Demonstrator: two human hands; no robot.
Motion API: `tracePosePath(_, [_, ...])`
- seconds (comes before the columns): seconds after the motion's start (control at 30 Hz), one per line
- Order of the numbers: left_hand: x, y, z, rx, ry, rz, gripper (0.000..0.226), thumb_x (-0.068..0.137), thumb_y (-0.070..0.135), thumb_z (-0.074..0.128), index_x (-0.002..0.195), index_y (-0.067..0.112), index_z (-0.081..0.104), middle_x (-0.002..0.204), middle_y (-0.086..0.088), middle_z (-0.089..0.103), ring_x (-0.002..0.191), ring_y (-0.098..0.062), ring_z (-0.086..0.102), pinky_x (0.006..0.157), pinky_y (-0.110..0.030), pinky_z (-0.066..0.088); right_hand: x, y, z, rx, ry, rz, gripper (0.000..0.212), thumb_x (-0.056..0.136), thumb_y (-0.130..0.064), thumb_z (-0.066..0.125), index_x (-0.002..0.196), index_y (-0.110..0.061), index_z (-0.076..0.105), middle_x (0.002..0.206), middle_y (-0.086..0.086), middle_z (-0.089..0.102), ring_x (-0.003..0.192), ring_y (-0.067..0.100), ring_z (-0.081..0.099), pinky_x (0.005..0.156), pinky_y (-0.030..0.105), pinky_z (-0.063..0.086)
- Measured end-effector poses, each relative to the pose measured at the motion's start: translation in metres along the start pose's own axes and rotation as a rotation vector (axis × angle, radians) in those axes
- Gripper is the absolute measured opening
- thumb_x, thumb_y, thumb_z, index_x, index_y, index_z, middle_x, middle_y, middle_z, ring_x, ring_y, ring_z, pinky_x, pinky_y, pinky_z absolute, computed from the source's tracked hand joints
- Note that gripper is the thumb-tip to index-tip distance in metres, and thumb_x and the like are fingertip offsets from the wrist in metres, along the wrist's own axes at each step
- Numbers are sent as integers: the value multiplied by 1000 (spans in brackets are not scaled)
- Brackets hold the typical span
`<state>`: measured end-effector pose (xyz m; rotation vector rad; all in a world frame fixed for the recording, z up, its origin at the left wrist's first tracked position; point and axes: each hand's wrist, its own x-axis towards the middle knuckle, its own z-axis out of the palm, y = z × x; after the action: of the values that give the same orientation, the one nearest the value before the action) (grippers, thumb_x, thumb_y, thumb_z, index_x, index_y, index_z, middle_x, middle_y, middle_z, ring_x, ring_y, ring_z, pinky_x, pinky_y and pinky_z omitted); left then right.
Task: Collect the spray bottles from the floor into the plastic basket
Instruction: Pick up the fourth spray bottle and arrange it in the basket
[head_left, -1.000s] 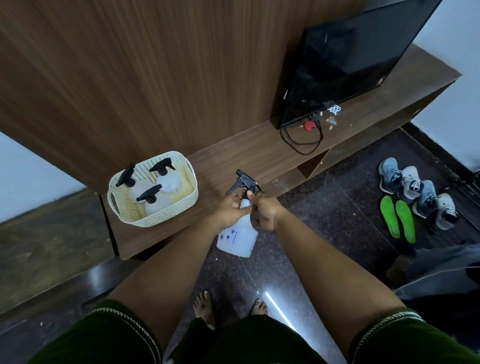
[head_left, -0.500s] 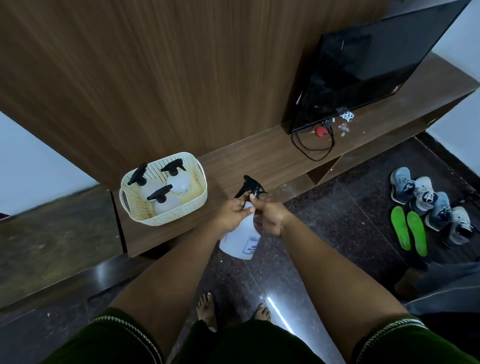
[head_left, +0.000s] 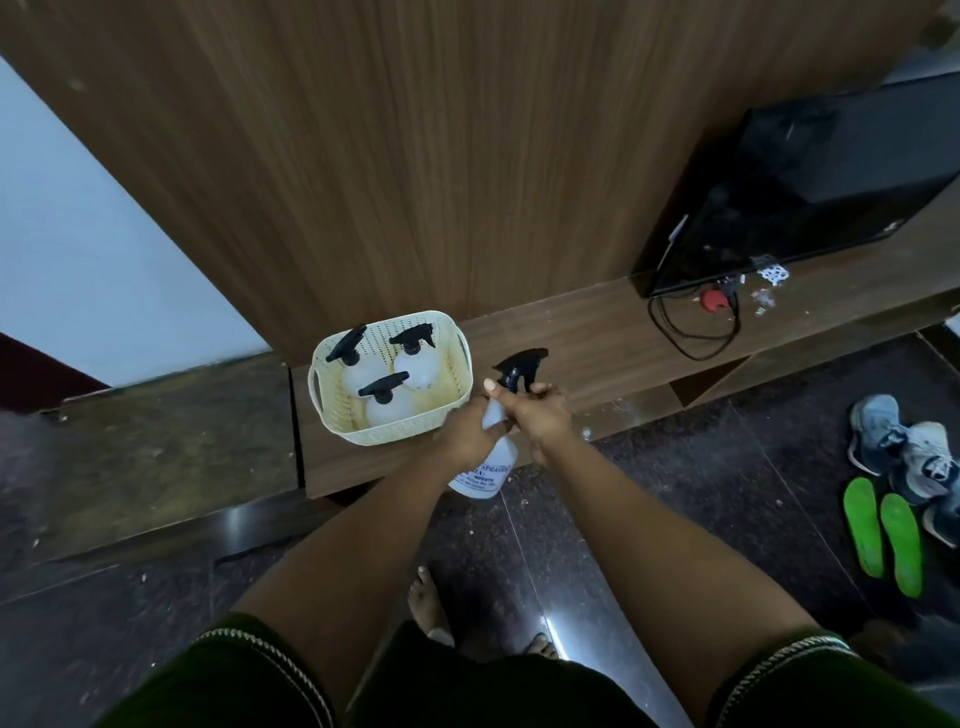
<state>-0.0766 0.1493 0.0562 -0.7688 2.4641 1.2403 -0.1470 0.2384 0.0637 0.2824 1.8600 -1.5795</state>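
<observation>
A cream plastic basket (head_left: 332, 415) stands on the low wooden shelf (head_left: 597, 338). Three white spray bottles with black triggers stand inside it: one at the back left (head_left: 358, 371), one at the back right (head_left: 420, 370), one in front (head_left: 387, 408). Just right of the basket, both hands hold a fourth white spray bottle (head_left: 488, 467) with a black trigger head, above the shelf's front edge. My left hand (head_left: 462, 431) grips the bottle's body. My right hand (head_left: 540, 415) is wrapped around its neck below the trigger.
A black TV (head_left: 810, 192) with a black cable (head_left: 691, 338) and a red item (head_left: 714, 300) sits at the shelf's right end. Grey sneakers (head_left: 904, 447) and green insoles (head_left: 883, 535) lie on the dark floor at right. My bare feet (head_left: 431, 608) are below.
The view has swung left, so the basket sits nearer the centre. Both hands, with the bottle between them, are now closer to the basket's right side.
</observation>
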Motion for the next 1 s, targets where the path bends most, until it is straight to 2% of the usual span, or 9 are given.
tracePosePath(0.07, [10,-15,-16,11,73,-32,43,94,35,54,129,9,50,130,-17,53,120,-35,49,101,-45,42,5,-6,17,-136,-42,0,83,57,-39,90,112,-22,31,125,10,48,112,24,53,93,36,49])
tracePosePath(0.17, [28,-33,-43,12,109,-25,38,93,30,57,125,9,53,130,-17,42,122,-36,42,105,-40,37,8,-24,35,-447,59,-83,116,46,-50,91,134,-24,19,137,13,27,127,29,38,102,40,44])
tracePosePath(0.27, [46,-43,-67,28,93,41,42,92,31,59,130,15,54,131,-12,43,124,-35,39,109,-42,34,16,-46,49,-526,155,-514,135,42,-47,91,147,-36,7,146,13,20,135,31,28,107,43,33])
tracePosePath(0.33, [60,-47,-79,88,75,77,43,92,32,58,132,14,53,134,-10,44,124,-34,37,108,-40,32,24,-63,57,-798,124,-771,113,53,-43,87,145,-40,21,147,4,29,137,28,27,105,42,29])
tracePosePath(0.43, [82,-53,-92,95,66,129,39,93,31,58,125,11,54,132,-11,46,124,-36,40,104,-39,33,43,-88,72,-1220,-62,-811,52,69,-36,77,117,-29,59,120,-3,60,123,25,42,92,39,32])
tracePosePath(0.6, [107,-67,-98,16,40,133,50,92,31,60,136,12,47,137,-13,42,131,-31,37,105,-37,34,58,-106,100,-1578,-127,-782,15,77,-21,65,91,-25,62,99,0,67,106,25,54,84,35,36])
tracePosePath(0.73, [118,-87,-110,33,-6,100,63,81,31,73,135,16,45,138,-10,42,133,-28,36,104,-39,37,64,-101,110,-1666,-131,-735,17,85,-19,56,100,-21,65,105,3,67,107,27,55,88,36,38])
tracePosePath(0.9, [116,-139,-122,438,-133,-30,73,75,40,76,136,20,40,140,-9,39,134,-31,34,104,-45,42,82,-77,115,-1697,-218,-674,21,88,-16,53,105,-17,66,110,6,66,111,30,52,92,37,38])
tracePosePath(1.0, [112,-156,-113,512,-151,-31,57,86,33,65,136,18,42,127,-13,49,119,-35,50,95,-46,47,90,-69,123,-1747,-284,-617,21,88,-15,53,106,-15,65,111,8,65,115,30,50,95,38,39])
